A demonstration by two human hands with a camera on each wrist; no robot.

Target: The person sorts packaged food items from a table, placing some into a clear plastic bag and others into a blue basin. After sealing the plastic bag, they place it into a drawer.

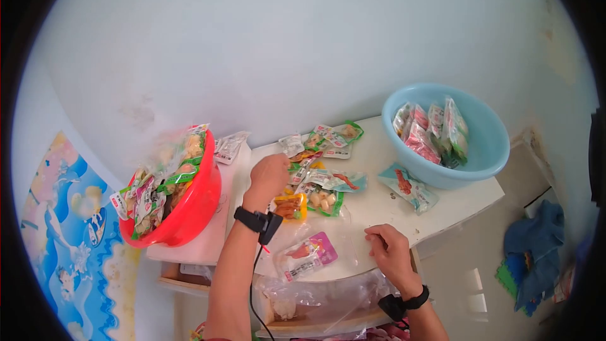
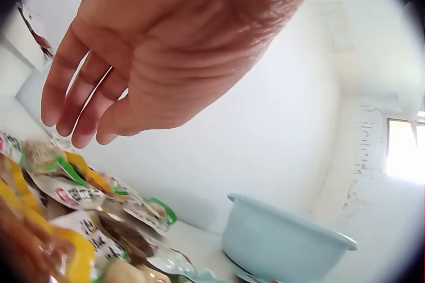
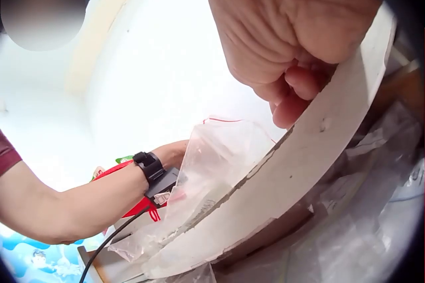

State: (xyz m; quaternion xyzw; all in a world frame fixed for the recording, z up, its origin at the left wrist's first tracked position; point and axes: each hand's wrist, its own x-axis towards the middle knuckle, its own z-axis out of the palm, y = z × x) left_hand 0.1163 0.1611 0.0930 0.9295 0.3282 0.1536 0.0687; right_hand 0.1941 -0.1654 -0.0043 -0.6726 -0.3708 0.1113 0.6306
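Observation:
My left hand [image 1: 269, 180] hovers at the left side of a pile of snack packets, its fingers loosely bent with nothing between them in the left wrist view. Close under it lie a yellow-edged packet [image 1: 290, 207] and a green-edged packet [image 1: 323, 199] with pale round pieces inside. My right hand [image 1: 391, 251] is at the table's front edge, fingers loosely curled and holding nothing. Between the two hands, a pink-and-clear packet [image 1: 307, 256] lies near a clear plastic bag [image 3: 222, 157]. A light blue packet [image 1: 407, 188] rests right of the pile.
A tilted red basin [image 1: 210, 196] full of packets stands at the left. At the back right, a light blue basin [image 1: 486, 142] holds several packets. Below the white table's [image 1: 442, 205] front edge, an open drawer [image 1: 341, 327] contains clear plastic. The wall rises behind the table.

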